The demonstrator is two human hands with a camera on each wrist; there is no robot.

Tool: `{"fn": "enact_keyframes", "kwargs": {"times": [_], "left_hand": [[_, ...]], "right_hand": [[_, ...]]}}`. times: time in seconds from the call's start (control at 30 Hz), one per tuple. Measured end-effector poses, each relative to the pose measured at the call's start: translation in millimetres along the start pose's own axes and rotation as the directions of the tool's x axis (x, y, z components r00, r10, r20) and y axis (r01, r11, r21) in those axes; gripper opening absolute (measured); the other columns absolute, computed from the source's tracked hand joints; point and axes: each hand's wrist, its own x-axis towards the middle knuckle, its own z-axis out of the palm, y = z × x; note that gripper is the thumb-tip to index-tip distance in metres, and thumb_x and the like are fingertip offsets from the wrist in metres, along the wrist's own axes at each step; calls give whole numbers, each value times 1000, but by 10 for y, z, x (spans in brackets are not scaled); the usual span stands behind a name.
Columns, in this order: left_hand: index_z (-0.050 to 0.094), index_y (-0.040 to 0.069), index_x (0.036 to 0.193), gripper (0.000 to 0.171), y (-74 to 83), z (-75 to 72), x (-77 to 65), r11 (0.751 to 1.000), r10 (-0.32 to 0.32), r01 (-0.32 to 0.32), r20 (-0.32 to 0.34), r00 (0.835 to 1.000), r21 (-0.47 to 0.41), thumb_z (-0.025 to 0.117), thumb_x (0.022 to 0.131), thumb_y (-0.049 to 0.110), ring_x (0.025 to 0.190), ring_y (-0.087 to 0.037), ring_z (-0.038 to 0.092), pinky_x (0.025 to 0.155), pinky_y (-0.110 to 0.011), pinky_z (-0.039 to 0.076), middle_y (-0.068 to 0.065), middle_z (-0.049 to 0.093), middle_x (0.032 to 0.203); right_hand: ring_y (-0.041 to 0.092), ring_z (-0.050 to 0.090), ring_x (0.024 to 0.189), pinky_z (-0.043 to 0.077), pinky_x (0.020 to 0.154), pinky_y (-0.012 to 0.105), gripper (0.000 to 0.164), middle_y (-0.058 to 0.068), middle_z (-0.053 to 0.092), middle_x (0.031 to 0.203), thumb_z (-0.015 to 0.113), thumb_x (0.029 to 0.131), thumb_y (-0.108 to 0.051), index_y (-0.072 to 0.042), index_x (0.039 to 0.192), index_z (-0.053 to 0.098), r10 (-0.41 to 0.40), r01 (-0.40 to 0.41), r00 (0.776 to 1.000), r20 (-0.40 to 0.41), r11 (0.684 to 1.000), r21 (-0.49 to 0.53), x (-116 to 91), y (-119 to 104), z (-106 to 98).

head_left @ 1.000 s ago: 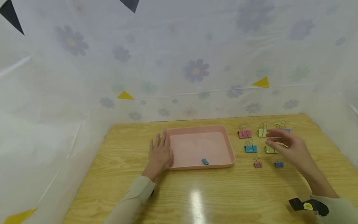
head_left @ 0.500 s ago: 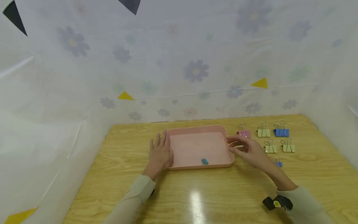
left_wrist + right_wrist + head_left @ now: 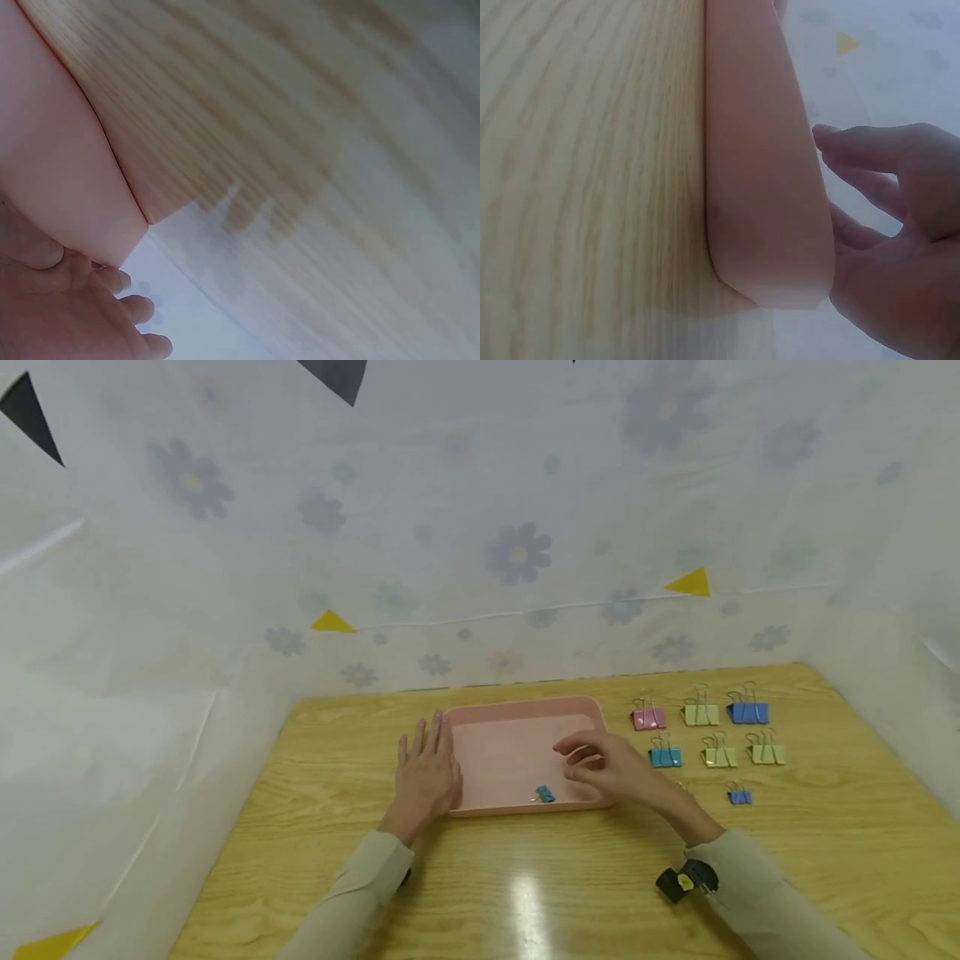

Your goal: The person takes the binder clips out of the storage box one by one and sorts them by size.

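Observation:
A pink tray point(image 3: 491, 811) lies on the wooden table with a small teal binder clip point(image 3: 545, 794) near its front wall. My left hand point(image 3: 427, 775) rests against the tray's left rim, fingers straight. Over the tray's right part is my right hand point(image 3: 609, 765), its fingers loosely bent and nothing visible between thumb and fingers. In the right wrist view that hand point(image 3: 900, 202) sits beyond the tray wall point(image 3: 765, 165), which hides some fingertips. The left wrist view has the left hand point(image 3: 67, 307) at the outer tray wall point(image 3: 60, 142).
Binder clips stand in rows right of the tray: pink point(image 3: 648, 718), pale green point(image 3: 702, 715) and blue point(image 3: 748, 713) at the back, teal point(image 3: 665, 757) and two pale green point(image 3: 720, 757) in the middle, small blue point(image 3: 739, 797) in front. The right forearm mostly hides a small pink one.
My right hand has swept left from above the binder clips, past the tray's right rim, to over the tray. The left hand stays at the left rim.

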Motion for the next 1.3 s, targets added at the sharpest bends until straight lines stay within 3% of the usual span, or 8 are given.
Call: {"fn": "enact_keyframes", "kwargs": {"times": [0.2,0.33,0.7,1.0,1.3], "left_hand": [[12,4,165,61,-6,7,6,1000,3,-3,-15,1000,-24,28,110,27,157,-35,9,123,-59,8,-10,8,172],[13,4,165,61,-6,7,8,1000,7,-7,-21,1000,-30,29,110,26,157,-35,9,123,-60,9,-11,9,172],[9,5,165,62,-47,52,45,999,8,-9,-4,1000,-35,26,110,28,157,-35,8,123,-60,8,-10,6,172],[10,4,165,61,-12,-9,11,999,2,-3,-20,1000,-34,27,111,27,157,-35,10,123,-60,10,-10,9,172],[6,4,165,63,-14,18,20,999,-8,7,-19,1000,-49,25,110,28,157,-34,8,123,-59,8,-10,10,172]], "right_hand": [[37,66,104,57,90,43,35,21,66,117,73,92,1,4,126,66,8,-5,987,158,1000,-18,106,44,73],[32,65,102,58,87,40,35,17,67,115,76,90,0,2,124,68,14,-5,979,204,999,-47,152,66,133],[27,66,92,58,76,29,25,9,71,106,72,88,8,-2,110,75,-60,79,971,230,994,-74,205,64,265],[20,62,85,56,73,28,18,3,68,97,74,88,4,-8,101,76,-48,71,978,203,992,-103,213,71,287],[16,59,78,52,67,26,22,0,65,86,74,83,8,-11,94,72,-8,34,980,199,992,-123,239,29,314]]}}
